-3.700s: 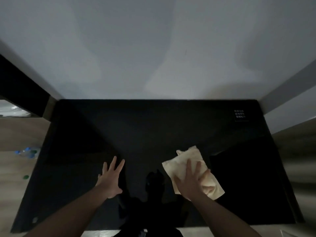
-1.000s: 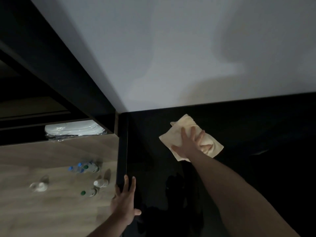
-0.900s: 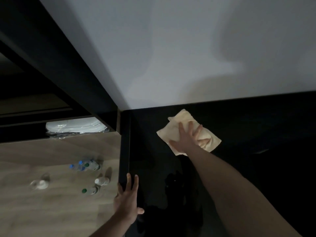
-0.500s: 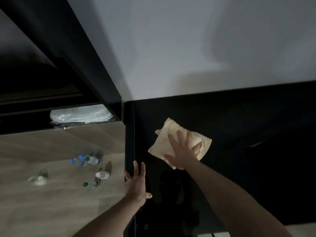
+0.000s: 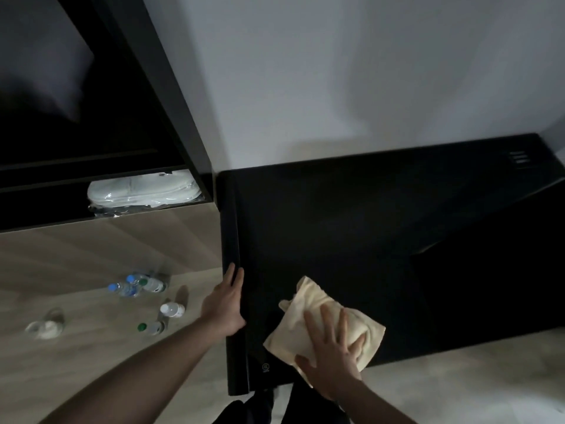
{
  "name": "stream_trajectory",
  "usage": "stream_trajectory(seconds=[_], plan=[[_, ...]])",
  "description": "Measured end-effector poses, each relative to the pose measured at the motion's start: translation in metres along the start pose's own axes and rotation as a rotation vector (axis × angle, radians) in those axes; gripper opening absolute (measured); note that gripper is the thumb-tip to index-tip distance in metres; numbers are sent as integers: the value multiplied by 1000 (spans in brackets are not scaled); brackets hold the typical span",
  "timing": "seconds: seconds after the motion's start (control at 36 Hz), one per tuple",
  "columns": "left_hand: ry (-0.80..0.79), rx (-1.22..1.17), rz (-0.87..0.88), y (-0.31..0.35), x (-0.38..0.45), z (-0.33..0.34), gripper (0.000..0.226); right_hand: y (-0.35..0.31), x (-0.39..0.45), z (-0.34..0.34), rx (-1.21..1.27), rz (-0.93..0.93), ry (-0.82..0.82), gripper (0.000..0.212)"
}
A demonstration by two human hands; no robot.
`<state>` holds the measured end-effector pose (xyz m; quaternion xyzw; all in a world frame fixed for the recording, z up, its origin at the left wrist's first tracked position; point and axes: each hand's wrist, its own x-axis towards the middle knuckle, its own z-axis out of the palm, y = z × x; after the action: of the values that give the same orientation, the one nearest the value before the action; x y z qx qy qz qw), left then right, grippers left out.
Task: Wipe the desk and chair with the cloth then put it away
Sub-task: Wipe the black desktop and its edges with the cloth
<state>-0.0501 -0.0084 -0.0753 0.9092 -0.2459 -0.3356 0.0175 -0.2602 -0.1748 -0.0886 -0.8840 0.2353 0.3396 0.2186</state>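
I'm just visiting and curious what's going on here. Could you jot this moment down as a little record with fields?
Surface: glossy black desk
Cloth: pale yellow folded cloth, lying at the desk's near left corner
Right hand: fingers spread flat, pressing on the cloth
Left hand: resting on the desk's left edge
Floor: small plastic bottles on light wood
Shelf: white wrapped bundle
Chair: not in view

The right hand [image 5: 331, 351] covers the near half of the cloth [image 5: 308, 304]. The desk [image 5: 382, 240] runs off the right edge.
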Motion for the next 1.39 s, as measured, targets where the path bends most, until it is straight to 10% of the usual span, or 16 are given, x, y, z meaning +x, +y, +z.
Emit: stream_trajectory(seconds=[1.03,1.39], plan=[[85,-123,-98,-42,18,10,133,-177,250,-179,-121,-125,148,84],[38,-458,-234,-59,-36,53,43,-141,160,-86,-218,-360,131,89]])
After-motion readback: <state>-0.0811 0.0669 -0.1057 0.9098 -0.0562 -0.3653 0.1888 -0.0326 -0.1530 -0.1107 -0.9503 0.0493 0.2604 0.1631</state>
